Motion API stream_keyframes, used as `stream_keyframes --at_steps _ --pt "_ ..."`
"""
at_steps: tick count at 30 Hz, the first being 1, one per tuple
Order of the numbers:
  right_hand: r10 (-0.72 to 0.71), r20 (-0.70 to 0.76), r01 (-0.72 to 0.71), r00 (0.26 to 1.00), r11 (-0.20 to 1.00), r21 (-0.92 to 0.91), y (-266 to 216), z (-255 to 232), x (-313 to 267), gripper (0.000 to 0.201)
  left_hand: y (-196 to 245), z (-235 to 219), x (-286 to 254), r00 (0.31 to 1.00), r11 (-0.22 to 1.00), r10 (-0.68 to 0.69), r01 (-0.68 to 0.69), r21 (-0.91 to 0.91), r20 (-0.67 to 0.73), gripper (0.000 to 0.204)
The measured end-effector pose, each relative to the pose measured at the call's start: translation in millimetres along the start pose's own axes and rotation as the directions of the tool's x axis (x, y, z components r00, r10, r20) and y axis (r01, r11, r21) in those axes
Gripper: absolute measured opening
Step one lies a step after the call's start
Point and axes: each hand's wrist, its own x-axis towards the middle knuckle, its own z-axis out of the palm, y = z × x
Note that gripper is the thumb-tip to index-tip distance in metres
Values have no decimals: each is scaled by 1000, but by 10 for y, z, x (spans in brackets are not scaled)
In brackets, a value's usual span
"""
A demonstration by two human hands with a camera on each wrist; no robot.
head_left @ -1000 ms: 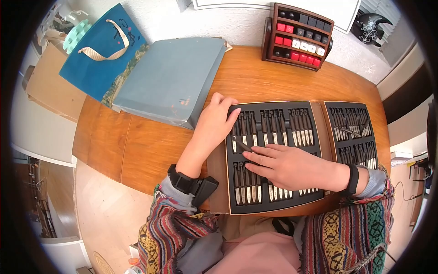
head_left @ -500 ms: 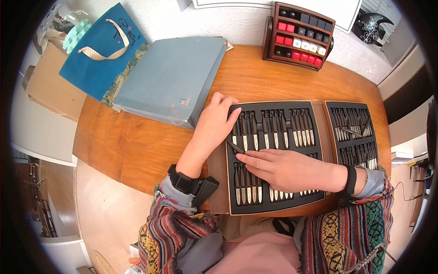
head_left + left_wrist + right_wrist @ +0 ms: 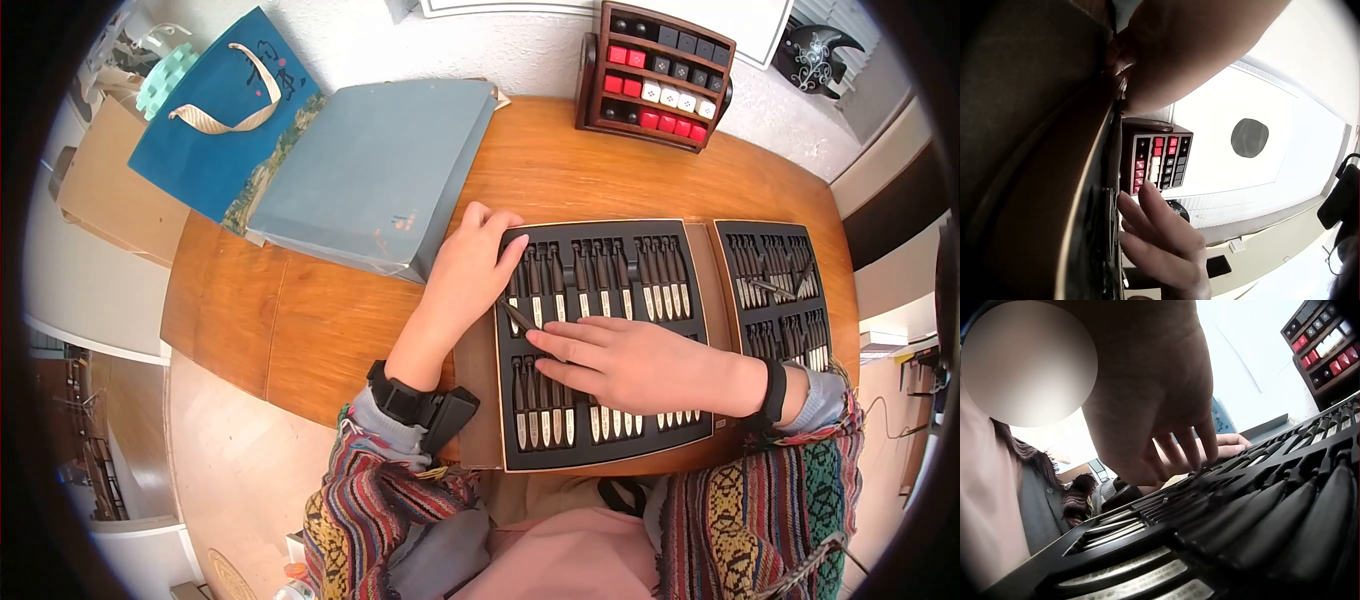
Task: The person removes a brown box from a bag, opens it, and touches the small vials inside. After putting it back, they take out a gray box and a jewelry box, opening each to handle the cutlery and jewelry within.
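My left hand [image 3: 470, 265] rests at the top left corner of an open case [image 3: 560, 463], its thumb along the edge of the black insert. Over the middle of the insert lies my right hand [image 3: 640, 370], palm down and fingers pointing left. Its fingertips pinch the end of a slim dark pen-like piece [image 3: 517, 318], which slants up and left across the left column; the thumb is hidden. Rows of similar dark pieces with silver labelled ends [image 3: 605, 300] fill the slots. The right wrist view shows more dark pieces [image 3: 1285, 519] close below that hand.
A second insert [image 3: 770, 315] of pieces lies right, with loose ones across its top. A grey-blue box [image 3: 370, 170] and blue gift bag [image 3: 225, 110] stand back left on the wooden table [image 3: 230, 310]. A wooden dice rack [image 3: 655, 80] stands at the back.
The right hand and the dark piece shifted left, then slightly back right and up. The piece now overlaps a silver end in the left column. The left hand stays at the corner.
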Motion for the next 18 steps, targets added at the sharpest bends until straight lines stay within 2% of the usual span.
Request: stream_keyframes --at_steps 4,7,16,18 --pt "59 3 -59 998 994 -89 36 26 -18 46 -6 6 -2 1000 1000 1 -1 4 0 23" --pt "65 20 -63 998 995 -83 39 35 -40 46 -9 5 1 1000 1000 3 -3 4 1 23" --pt "24 25 -24 999 999 -24 8 8 -28 55 7 -11 2 998 999 -46 45 26 46 24" --pt "40 30 -41 999 998 43 0 44 -31 56 -10 0 0 999 999 -30 30 25 36 24"
